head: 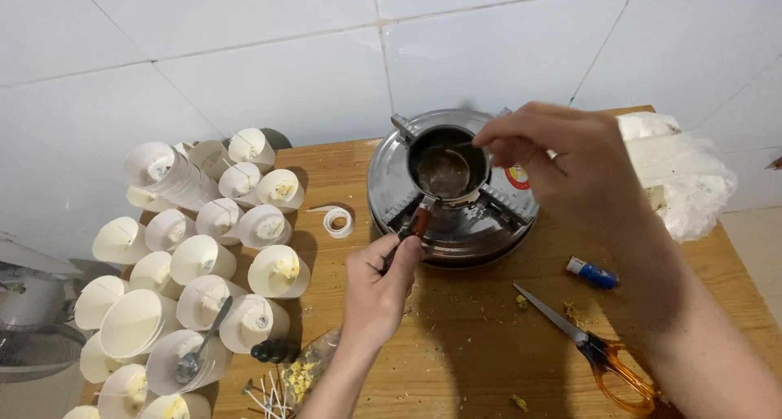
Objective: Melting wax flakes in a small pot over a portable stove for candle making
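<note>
Left hand (379, 285) fisted around the small pot's handle (411, 228); right hand (562, 162) arched above the pot (446, 171), fingertips pinched on a thin stick (456, 146).

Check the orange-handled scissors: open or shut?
Shut: the scissors lie flat on the wooden table with both blades together in a single point.

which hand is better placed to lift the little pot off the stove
Left: the left hand already grips the pot handle. The right hand is busy above the pot, pinching something thin.
</note>
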